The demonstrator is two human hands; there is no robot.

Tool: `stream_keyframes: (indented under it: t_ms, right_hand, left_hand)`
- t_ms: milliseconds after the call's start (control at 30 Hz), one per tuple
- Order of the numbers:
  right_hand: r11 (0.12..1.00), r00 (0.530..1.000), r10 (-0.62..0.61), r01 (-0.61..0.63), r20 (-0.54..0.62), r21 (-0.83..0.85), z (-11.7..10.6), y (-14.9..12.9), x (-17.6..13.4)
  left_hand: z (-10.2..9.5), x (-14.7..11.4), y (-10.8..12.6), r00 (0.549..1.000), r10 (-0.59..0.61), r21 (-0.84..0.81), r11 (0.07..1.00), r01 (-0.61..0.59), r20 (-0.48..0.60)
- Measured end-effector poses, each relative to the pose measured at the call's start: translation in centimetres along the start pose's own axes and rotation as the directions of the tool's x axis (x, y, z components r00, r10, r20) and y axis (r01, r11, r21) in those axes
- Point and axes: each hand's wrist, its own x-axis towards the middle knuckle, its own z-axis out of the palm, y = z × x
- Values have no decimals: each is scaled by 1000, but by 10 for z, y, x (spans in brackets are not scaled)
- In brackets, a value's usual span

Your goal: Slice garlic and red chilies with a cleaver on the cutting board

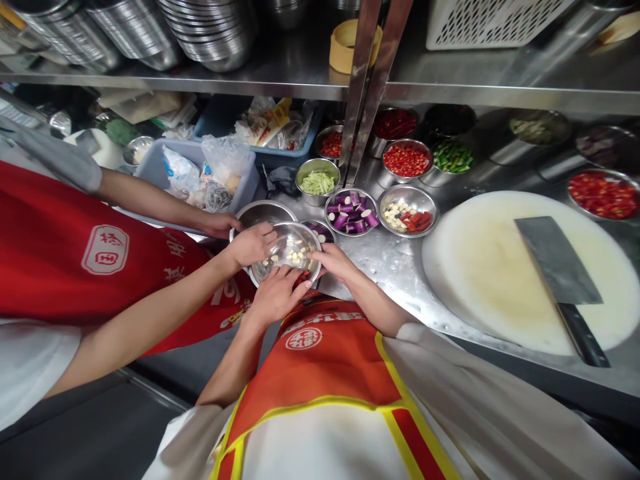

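A metal bowl (287,240) with pale garlic pieces (296,255) and a little red chili is tilted in front of my apron. My right hand (337,262) grips its right rim. At the near side, my left hand (280,291) reaches over the edge, fingers bent inside beside the chili; whether they pinch anything is hidden. A co-worker's hand (253,245) dips into the same bowl from the left. The co-worker's other hand (221,225) holds the rim of a second metal bowl (265,211) just behind. Part of a bowl of cut eggplant (320,232) shows beside them.
Bowls of purple eggplant (352,212), garlic with red pepper (409,211), green slices (317,181) and chopped chili (407,160) line the counter. On the right, a cleaver (560,260) lies on a round chopping block (480,267). A steel shelf (300,87) overhangs the back; plastic bins stand left.
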Motion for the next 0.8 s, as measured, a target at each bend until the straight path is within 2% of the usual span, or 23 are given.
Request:
stream_keyframes:
  t_ms: [67,133,367,467,567,600,633,733,800]
  right_hand:
    - [1000,1000,-6,6,-3,-2,0,1,0]
    - [1000,1000,-15,15,6,-6,0,2,0]
    - [1000,1000,-19,19,-3,-18,-2,7,1]
    - [1000,1000,-24,24,-1,-15,-4,6,0]
    - [1000,1000,-23,23,-3,-8,-5,5,-1]
    - [1000,1000,-30,30,-3,-7,-6,5,-2]
    - [999,999,-40,40,-2,-8,-6,6,-2]
    - [998,999,-54,54,7,9,-7,9,-2]
    - [999,999,-39,39,15,29,-8,12,-3]
  left_hand:
    - [12,-15,19,1000,-14,23,1000,14,3]
    - [14,-22,30,1000,-26,55,998,25,15]
    - [14,-26,39,998,-60,80,995,59,9]
    - [1,-17,28,1000,-22,-2,1000,22,14]
    - [-28,14,2,1000,0,-55,998,2,28]
    - [-37,27,-7,999,6,-65,998,-3,51]
    - [-43,39,-15,988,33,-96,995,-18,154]
    - [-46,64,-31,968,29,-162,987,12,250]
    - [-38,65,-35,970,71,-184,982,-27,235]
